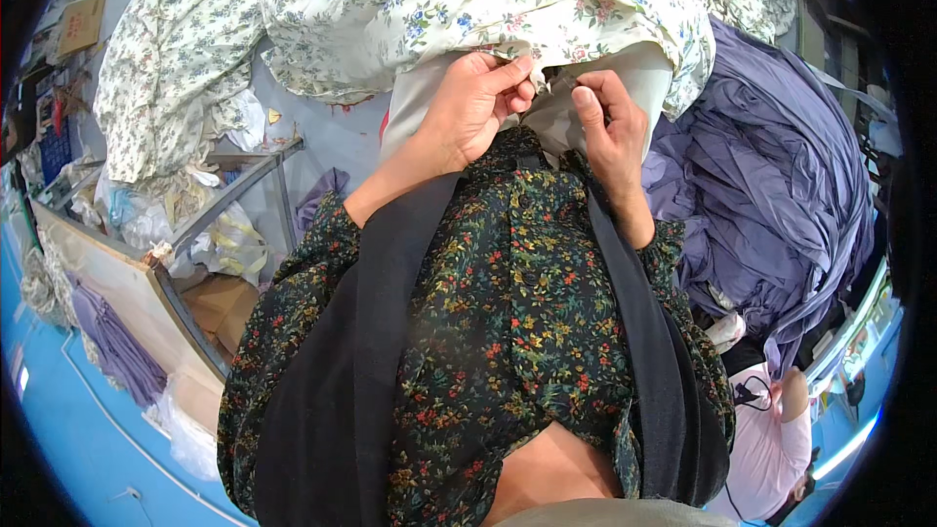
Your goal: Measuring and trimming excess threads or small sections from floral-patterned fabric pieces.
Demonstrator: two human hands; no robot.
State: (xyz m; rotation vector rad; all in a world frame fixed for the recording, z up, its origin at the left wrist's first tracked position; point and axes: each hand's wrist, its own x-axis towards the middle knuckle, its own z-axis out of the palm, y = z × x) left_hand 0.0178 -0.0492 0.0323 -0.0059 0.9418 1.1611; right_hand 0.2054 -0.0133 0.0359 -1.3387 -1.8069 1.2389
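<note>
White fabric with blue and pink flowers (459,15) lies in a wide, loose drape before me and over my lap. My left hand (478,107) is closed in a pinch at the fabric's near edge. Just to its right, my right hand (615,127) has thumb and forefinger drawn together. Something small and dark shows between the two hands, too small to name. Whatever the right fingers pinch cannot be made out.
At my right bulges a large heap of purple fabric (771,176). On my left stands a metal-framed bin (220,200) with plastic bags and cardboard. Paler floral fabric (176,78) hangs at the far left. A person in a light pink top (766,454) is at the lower right.
</note>
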